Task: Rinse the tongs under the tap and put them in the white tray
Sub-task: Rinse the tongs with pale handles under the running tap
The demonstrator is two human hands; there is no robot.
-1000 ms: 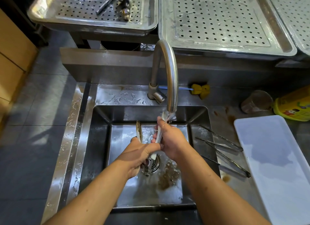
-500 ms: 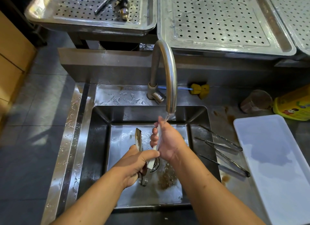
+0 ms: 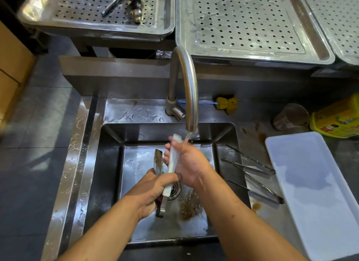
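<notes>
Under tap [image 3: 186, 85], over sink [image 3: 108, 163] middle: gripping tongs [image 3: 172, 163] low in curled left hand [image 3: 153, 192] to steady, wrapping right hand [image 3: 186, 161] round white arm to rub it clean. Not yet in tray [image 3: 310, 183] off sink's right edge.

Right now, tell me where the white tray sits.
Head view, right side: the white tray lies on the counter right of the sink, beside the spare tongs and nearer than the yellow container.

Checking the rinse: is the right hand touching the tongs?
Touching. The head view shows the right hand curled round one arm of the tongs, just under the tap.
</notes>
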